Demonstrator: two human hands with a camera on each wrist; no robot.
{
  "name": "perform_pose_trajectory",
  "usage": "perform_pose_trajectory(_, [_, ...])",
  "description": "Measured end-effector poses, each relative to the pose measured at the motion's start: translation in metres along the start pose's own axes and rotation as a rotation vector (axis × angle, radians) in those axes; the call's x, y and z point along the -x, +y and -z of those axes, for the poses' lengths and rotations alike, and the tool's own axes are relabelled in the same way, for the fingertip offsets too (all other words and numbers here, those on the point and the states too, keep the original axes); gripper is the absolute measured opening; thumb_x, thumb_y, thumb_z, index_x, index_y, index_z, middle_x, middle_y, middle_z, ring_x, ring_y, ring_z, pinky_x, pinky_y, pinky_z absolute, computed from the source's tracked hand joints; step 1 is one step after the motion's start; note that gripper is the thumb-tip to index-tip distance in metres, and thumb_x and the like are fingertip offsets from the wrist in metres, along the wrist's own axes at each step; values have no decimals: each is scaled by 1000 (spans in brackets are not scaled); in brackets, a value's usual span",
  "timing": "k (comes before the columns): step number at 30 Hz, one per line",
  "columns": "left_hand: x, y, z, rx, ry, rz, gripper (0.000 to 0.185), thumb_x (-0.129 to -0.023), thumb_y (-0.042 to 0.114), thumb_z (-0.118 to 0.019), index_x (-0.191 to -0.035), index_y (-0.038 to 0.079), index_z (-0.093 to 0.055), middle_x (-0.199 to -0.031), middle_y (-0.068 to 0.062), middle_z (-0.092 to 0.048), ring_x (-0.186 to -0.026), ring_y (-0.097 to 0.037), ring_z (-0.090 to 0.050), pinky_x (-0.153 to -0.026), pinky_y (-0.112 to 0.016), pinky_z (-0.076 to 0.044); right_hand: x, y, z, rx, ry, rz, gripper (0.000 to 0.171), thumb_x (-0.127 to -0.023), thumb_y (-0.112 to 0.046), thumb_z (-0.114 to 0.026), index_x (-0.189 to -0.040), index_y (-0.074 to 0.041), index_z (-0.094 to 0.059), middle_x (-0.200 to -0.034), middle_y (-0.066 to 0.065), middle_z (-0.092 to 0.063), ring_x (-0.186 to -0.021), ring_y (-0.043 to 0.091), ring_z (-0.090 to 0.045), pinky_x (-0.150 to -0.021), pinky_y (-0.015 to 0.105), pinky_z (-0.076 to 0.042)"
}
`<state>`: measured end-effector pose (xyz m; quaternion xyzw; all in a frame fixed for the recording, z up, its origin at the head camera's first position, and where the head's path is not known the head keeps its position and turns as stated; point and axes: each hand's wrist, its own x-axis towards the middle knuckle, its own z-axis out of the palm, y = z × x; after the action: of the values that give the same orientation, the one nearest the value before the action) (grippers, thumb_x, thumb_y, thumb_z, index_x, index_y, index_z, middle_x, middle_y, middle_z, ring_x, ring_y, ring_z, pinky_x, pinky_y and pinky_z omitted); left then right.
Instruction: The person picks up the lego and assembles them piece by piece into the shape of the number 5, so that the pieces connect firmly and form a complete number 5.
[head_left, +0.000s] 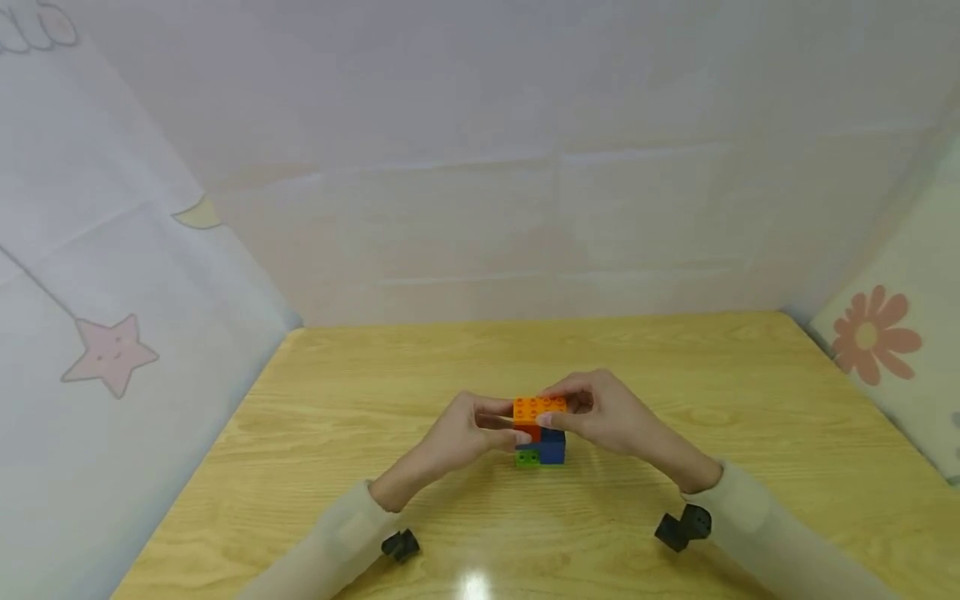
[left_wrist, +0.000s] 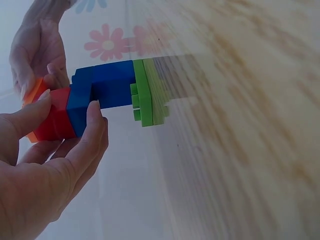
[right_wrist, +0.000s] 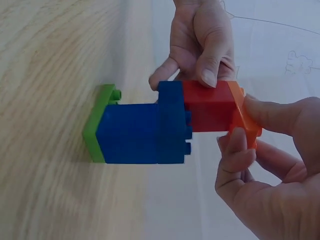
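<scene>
Mid-table on the wooden table (head_left: pixel 337 400), the left hand (head_left: pixel 457 437) pinches the red brick (right_wrist: pixel 207 106) while the right hand (head_left: pixel 611 417) pinches the orange plate (head_left: pixel 538 406) on top, so I'd press straight down and keep the green base (right_wrist: pixel 95 122) flat.

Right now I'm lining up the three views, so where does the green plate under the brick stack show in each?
Head: green plate at the stack's foot, centre, on the table.
Left wrist: green plate upper middle, against the table.
Right wrist: green plate left of centre.
Shared landmark: the blue brick touching it.
</scene>
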<state>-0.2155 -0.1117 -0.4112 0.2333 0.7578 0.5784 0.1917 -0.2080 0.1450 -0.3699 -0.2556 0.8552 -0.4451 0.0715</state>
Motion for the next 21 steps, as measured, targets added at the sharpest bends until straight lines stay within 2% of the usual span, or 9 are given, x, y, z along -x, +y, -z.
perform_pose_trajectory(6, [-1, 1, 2, 8, -2, 7, 41, -96, 19, -79, -137, 17, -71, -132, -9, -75, -121, -27, -74, -93, -38, -64, -4, 0, 6, -16, -60, 12, 34, -98, -27, -77, -123, -5, -77, -113, 10, -78, -85, 17, -70, -72, 25, -58])
perform_pose_trajectory(10, [-1, 0, 2, 5, 9, 2, 42, -96, 20, -79, -138, 16, -71, -133, -11, -74, -121, -28, -74, -93, -40, -64, -5, 6, 5, -18, -57, 36, 34, -97, -29, -78, -124, -8, -76, -112, 9, -77, -87, 18, -68, -78, 25, -59])
perform_pose_trajectory(16, [0, 0, 0, -28, 14, 16, 45, -96, 23, -79, -139, 15, -70, -138, -10, -71, -121, -27, -73, -92, -40, -64, 3, 24, 0, -50, -84, -14, 54, -89, -32, -86, -132, -6, -67, -112, 9, -69, -92, 22, -65, -80, 25, -59])
perform_pose_trajectory(21, [3, 2, 1, -43, 21, 24, 44, -97, 24, -79, -139, 16, -70, -138, -9, -72, -122, -26, -73, -92, -36, -64, 6, 32, -6, -67, -119, -27, 39, -92, -28, -83, -123, -8, -70, -111, 8, -74, -96, 22, -71, -83, 22, -60])
